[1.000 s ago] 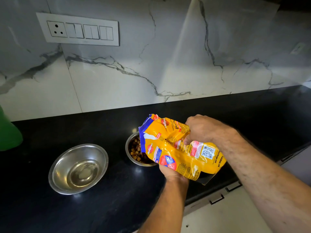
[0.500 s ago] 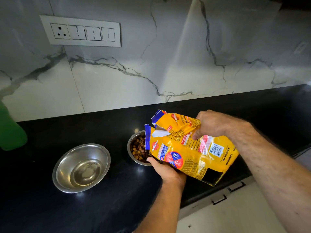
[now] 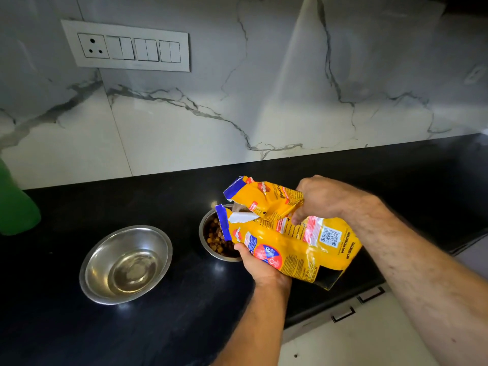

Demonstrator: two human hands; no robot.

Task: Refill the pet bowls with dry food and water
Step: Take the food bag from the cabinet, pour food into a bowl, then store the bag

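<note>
Kibble step: both hands grip the bag [image 3: 290,241], its mouth over the food bowl [image 3: 211,249].
Next, judged: right the bag; water bowl [image 3: 126,264] at 9 o'clock needs filling.

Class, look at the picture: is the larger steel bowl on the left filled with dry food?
No, the larger steel bowl holds only a little clear liquid, while the brown kibble lies in the smaller bowl beside it.
</note>
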